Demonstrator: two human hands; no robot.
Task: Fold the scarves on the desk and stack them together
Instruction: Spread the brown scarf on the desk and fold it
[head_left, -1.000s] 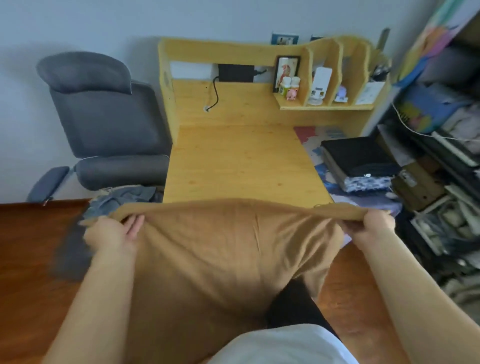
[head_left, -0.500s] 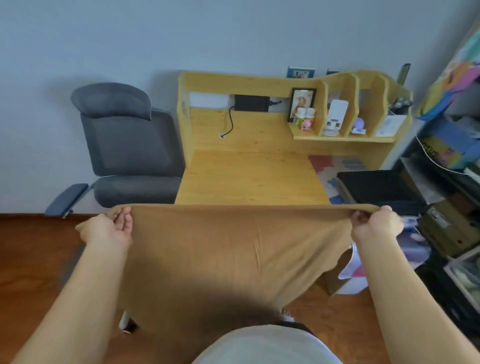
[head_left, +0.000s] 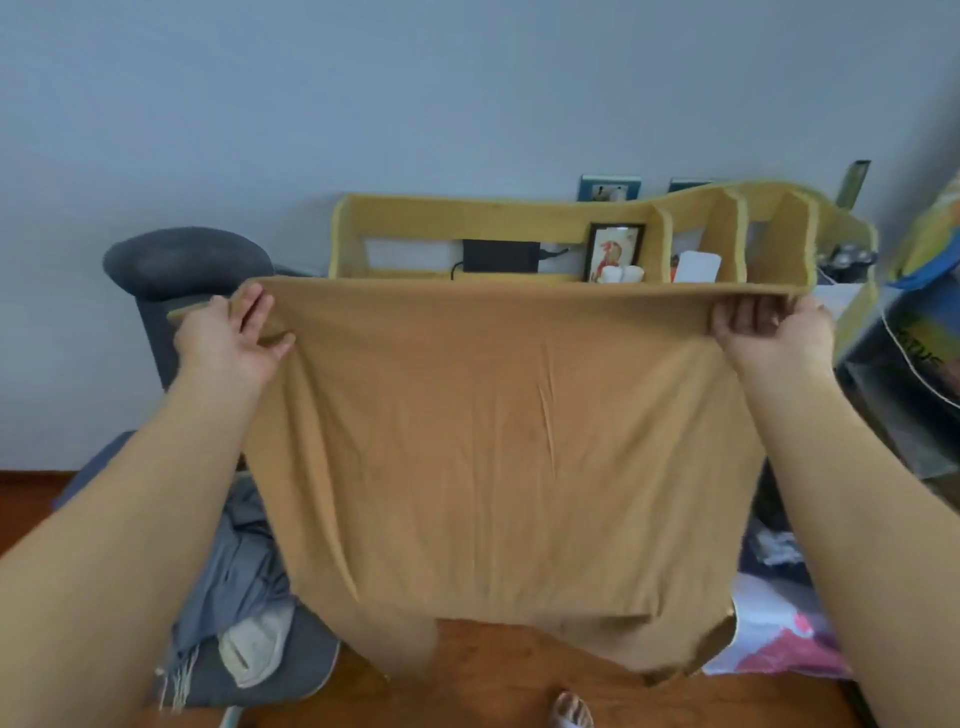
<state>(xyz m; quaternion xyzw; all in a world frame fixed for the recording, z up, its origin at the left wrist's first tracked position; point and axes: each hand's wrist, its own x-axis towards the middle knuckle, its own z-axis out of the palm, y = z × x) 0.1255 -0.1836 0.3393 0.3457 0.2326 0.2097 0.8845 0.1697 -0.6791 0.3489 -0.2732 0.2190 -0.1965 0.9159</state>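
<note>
The scarf (head_left: 498, 441) hangs before the desk (head_left: 519, 218) (chair (head_left: 187, 260) behind, left), between both hands.

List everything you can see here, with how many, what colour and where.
Scarf: one, tan, held up and spread in front of the desk.
Desk: one, yellow wood, against the wall, with shelf compartments.
Office chair: one, dark grey, left of the desk.
Cloth pile: grey-blue and white, on the chair seat.
Picture frame: one, black, on the desk shelf.
Black box: one, at the desk's back panel.
Left hand: grip on the scarf's top left corner.
Right hand: grip on the top right corner.
</note>
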